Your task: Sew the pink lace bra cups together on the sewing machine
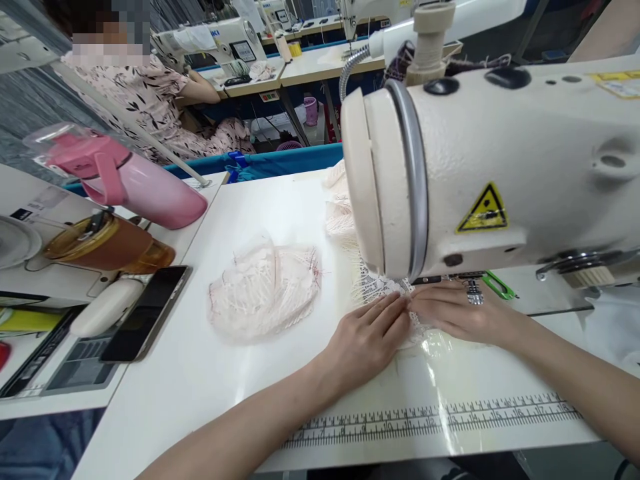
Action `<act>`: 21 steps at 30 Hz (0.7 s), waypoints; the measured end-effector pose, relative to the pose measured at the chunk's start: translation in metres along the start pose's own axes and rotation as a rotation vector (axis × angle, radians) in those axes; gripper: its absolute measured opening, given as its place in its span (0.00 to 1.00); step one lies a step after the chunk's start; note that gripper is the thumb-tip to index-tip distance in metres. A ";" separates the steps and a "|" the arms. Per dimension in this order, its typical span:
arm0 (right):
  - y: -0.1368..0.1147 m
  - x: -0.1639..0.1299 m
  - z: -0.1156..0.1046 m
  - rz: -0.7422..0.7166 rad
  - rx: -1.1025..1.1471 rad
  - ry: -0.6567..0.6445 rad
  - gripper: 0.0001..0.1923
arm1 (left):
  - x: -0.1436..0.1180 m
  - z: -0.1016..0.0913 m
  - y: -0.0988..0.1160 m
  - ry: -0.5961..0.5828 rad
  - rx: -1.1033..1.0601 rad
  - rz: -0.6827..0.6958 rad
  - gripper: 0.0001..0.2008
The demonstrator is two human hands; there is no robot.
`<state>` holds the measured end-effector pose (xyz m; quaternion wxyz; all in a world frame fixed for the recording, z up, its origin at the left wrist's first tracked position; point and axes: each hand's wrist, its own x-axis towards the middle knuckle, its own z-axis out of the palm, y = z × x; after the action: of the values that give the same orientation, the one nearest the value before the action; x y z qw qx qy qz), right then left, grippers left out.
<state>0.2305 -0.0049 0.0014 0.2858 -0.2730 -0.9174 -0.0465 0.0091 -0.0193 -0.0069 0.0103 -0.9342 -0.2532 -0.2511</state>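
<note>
Lace strip (373, 287) was pressed flat on the bench (210, 373) under the sewing machine head (490, 173) by both flat hands, left hand (367, 337) and right hand (450, 310), fingertips meeting, lace bundle (263, 290) lying well left.

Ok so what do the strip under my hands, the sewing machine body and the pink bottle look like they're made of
Strip: openwork cream lace, holes visible. Sewing machine: probably painted metal, semi-gloss cream with soft highlights. Pink bottle: smooth glossy plastic or coated metal; cannot tell which.
</note>
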 end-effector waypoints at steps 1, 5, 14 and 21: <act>0.000 0.000 0.002 -0.025 -0.006 0.009 0.07 | 0.000 0.000 0.000 -0.009 -0.002 -0.001 0.10; -0.004 -0.003 0.011 -0.067 0.025 0.010 0.09 | -0.003 -0.002 -0.002 -0.004 0.003 -0.040 0.07; -0.009 -0.006 0.025 -0.040 0.006 -0.073 0.14 | -0.005 -0.005 -0.010 -0.022 0.036 -0.171 0.12; -0.005 -0.007 0.031 -0.027 -0.029 -0.104 0.14 | -0.003 -0.002 -0.012 -0.009 0.056 -0.188 0.14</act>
<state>0.2169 -0.0053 -0.0279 0.2328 -0.2668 -0.9339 -0.0495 -0.0004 -0.0107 -0.0077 0.0115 -0.9068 -0.3467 -0.2396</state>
